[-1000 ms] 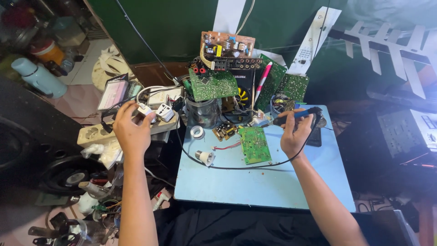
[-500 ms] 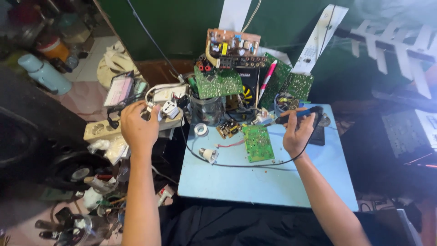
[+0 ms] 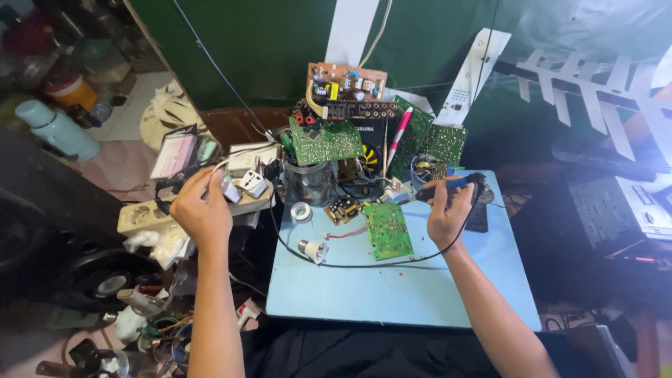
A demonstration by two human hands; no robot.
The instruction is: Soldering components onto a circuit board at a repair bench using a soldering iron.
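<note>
Head view, looking down: the right hand [image 3: 448,213] grips a soldering iron [image 3: 448,189] with a dark, rounded handle, fingers curled tight around it, its thin metal tip pointing left toward the clutter behind a small green circuit board [image 3: 386,229]. That board lies flat on the pale blue table [image 3: 392,294], just left of the right hand, its surface matte green and speckled with tiny solder marks. A black cable [image 3: 336,262] loops across the table in front of the board and runs up to the right hand. Left of the board sit a white lamp socket [image 3: 312,249] with a metal screw end, a short red wire [image 3: 344,234] and a white roll of tape [image 3: 301,211].

Beyond the table's left edge, the left hand [image 3: 201,210] is raised over a cream-coloured power strip [image 3: 150,215], its fingers pinched on a white cord [image 3: 225,166] near a white plug adapter [image 3: 252,185]; how firmly they close I cannot tell.

Behind the board, a clear glass jar [image 3: 308,182] stands under a larger green circuit board [image 3: 325,140], with a brown board [image 3: 346,82] of upright capacitors above it and a pink-and-white pen [image 3: 396,136] leaning beside. A pale blue bottle [image 3: 57,129] lies far left of the table, and a grey metal antenna [image 3: 595,91] stretches to the far right.
</note>
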